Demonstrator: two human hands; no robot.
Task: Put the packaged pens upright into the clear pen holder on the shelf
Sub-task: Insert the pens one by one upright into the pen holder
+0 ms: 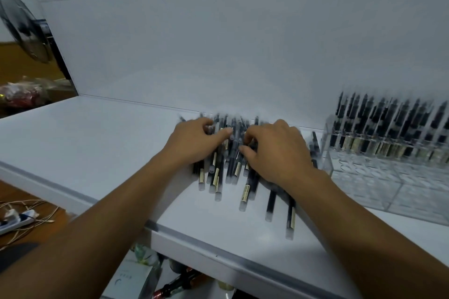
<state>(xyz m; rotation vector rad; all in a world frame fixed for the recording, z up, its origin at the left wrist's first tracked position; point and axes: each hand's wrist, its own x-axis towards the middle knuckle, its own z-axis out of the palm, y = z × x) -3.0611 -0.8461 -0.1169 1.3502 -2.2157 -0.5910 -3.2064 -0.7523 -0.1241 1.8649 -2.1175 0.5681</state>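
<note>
White shelf [102, 143] is carrying everything we are seeing. At its right edge, cut off by the frame, the clear pen holder [379, 177] is standing, its back row filled. Packaged pens [218, 177] are lying mid-shelf, blurred. Our left hand [194, 141] and right hand [274, 153] are curling over them, fingertips hidden, so we cannot tell their grasp.

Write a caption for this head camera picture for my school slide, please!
Two hands, left hand and right hand, rest on loose packaged pens beside a part-filled clear pen holder.
</note>
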